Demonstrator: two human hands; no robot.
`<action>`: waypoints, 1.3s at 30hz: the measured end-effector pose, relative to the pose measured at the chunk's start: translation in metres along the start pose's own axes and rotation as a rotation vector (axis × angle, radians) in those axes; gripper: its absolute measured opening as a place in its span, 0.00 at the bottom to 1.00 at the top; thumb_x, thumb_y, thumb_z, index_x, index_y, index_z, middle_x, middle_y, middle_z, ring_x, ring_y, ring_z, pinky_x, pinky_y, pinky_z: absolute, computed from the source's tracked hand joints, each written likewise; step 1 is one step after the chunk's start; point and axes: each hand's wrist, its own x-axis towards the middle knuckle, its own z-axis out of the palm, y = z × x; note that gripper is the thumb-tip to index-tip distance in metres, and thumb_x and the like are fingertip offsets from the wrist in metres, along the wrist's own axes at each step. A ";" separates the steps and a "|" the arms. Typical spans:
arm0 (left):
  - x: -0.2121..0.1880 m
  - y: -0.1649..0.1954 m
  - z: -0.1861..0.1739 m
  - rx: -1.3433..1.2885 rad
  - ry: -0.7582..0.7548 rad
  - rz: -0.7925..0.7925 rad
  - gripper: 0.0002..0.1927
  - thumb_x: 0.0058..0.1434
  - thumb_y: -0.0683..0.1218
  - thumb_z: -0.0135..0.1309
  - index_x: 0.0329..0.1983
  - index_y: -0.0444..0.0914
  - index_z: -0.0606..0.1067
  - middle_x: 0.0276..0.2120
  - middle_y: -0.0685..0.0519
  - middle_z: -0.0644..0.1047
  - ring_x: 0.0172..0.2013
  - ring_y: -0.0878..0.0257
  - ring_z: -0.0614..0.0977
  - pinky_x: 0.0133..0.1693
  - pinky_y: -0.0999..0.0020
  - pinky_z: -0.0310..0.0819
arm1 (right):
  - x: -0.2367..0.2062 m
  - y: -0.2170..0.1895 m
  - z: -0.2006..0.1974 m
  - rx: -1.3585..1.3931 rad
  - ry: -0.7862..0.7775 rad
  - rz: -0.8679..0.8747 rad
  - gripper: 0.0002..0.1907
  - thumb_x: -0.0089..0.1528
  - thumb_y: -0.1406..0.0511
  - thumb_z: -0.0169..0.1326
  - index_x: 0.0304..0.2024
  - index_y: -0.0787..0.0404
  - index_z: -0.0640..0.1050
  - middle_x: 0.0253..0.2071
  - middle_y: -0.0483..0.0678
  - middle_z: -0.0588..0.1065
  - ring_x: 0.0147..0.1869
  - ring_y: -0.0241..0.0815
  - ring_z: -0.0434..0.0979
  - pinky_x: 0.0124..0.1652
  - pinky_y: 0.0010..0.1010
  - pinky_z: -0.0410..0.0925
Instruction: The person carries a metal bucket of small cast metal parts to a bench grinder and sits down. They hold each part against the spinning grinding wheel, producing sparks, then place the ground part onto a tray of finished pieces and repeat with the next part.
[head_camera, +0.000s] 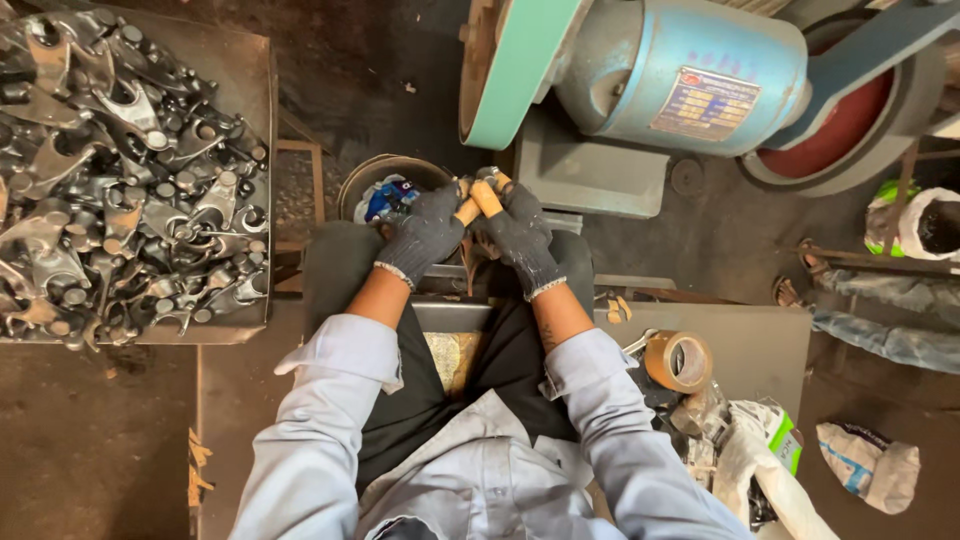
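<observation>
— What are the hands doing?

— Both wear dark knit gloves with taped orange fingertips. The left hand (425, 235) and right hand (520, 238) meet over the lap, each grip curled tight round a small metal part (487, 176), pinching it between them just below the green sanding belt (520, 70).

— And around them?

— A tray (250, 60) heaped with grey forged pieces (120, 170) stands well apart on the left. A round bucket (385, 185) sits just beyond the left hand. A roll of brown tape (678, 361) lies on the right.
</observation>
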 end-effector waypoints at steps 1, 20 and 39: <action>0.000 0.003 -0.001 -0.037 0.003 0.027 0.16 0.66 0.48 0.52 0.52 0.34 0.74 0.43 0.36 0.79 0.46 0.37 0.79 0.44 0.48 0.74 | -0.001 0.000 -0.002 -0.054 -0.003 -0.079 0.18 0.71 0.59 0.52 0.57 0.64 0.76 0.44 0.45 0.77 0.47 0.31 0.73 0.47 0.25 0.70; 0.015 0.011 0.004 -0.085 0.256 0.029 0.13 0.63 0.49 0.57 0.44 0.36 0.78 0.37 0.39 0.80 0.39 0.42 0.82 0.40 0.53 0.76 | 0.034 0.027 0.013 0.283 0.188 0.103 0.20 0.71 0.54 0.54 0.50 0.65 0.77 0.41 0.48 0.76 0.44 0.40 0.75 0.43 0.35 0.69; 0.001 0.035 0.062 -1.660 0.275 -0.464 0.17 0.69 0.48 0.53 0.56 0.37 0.74 0.47 0.50 0.78 0.41 0.62 0.81 0.43 0.65 0.75 | 0.030 0.011 0.006 0.200 0.134 0.073 0.12 0.68 0.64 0.58 0.47 0.69 0.79 0.40 0.50 0.80 0.40 0.37 0.78 0.42 0.30 0.72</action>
